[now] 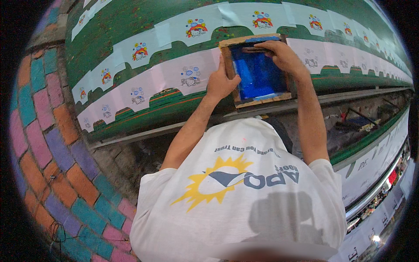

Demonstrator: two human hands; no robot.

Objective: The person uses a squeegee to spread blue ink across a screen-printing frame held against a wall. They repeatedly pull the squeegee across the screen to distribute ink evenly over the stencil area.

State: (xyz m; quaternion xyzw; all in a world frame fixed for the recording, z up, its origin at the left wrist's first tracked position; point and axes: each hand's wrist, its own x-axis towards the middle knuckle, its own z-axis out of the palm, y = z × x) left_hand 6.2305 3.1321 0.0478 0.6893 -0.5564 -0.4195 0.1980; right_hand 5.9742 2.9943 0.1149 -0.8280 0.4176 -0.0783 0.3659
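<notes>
A wooden screen printing frame (262, 101) lies on a row of pale pink cut pieces (163, 75) on the green table. Wet blue ink (257, 78) covers much of its mesh. My left hand (222, 83) grips the frame's left side, the thumb bent over the edge. Near the far end of the frame my right hand (281, 54) is closed on a squeegee (249, 49), its fingers reaching left along it. Only part of the squeegee shows. Whatever lies under the frame is hidden.
Pale blue pieces (209, 13) with rainbow prints run in a row behind. The long green table (174, 49) has a ledge (131, 142) along its near edge. Coloured paving bricks (56, 135) lie at the left. A second table (371, 148) with white printed sheets stands behind me, at the right.
</notes>
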